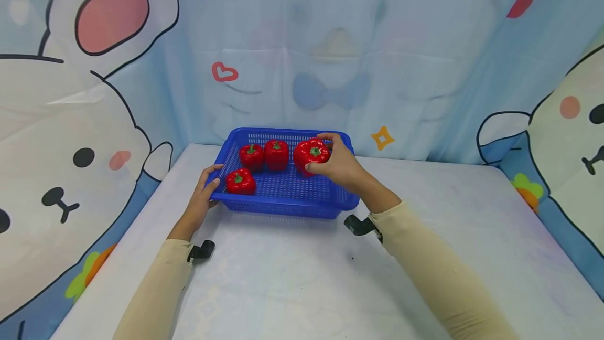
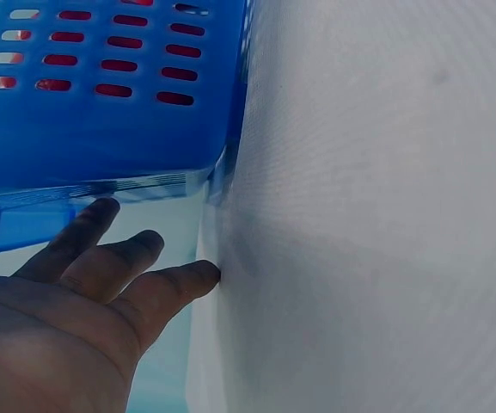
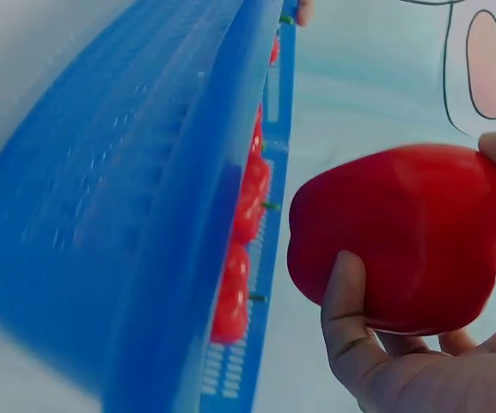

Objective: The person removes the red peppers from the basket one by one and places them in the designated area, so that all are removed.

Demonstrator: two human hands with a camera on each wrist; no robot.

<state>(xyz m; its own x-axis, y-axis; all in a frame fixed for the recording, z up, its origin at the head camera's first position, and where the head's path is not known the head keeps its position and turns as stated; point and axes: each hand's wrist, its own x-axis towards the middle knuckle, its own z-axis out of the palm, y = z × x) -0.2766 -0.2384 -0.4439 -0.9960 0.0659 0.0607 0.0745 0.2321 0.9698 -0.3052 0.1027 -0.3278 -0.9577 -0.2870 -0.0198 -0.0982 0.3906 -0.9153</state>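
A blue plastic basket [image 1: 283, 204] with slotted walls stands on the table, and three red bell peppers lie in it. Two of them, a left pepper [image 1: 251, 157] and a middle pepper [image 1: 276, 155], sit side by side at the back; a third pepper [image 1: 240, 181] is at the front left. My right hand [image 1: 342, 164] holds another red bell pepper [image 3: 398, 237] between thumb and fingers, raised over the basket's right part. At the basket's left end, my left hand [image 1: 202, 199] grips the rim with thumb and forefinger; its other fingers [image 2: 174, 288] spread outside the wall.
The white-covered table [image 1: 283, 277] extends in front of the basket and to both sides. Close behind the basket hangs a light blue cartoon curtain [image 1: 415, 67]. A black wrist mount [image 1: 360, 224] sticks out near the basket's front right corner.
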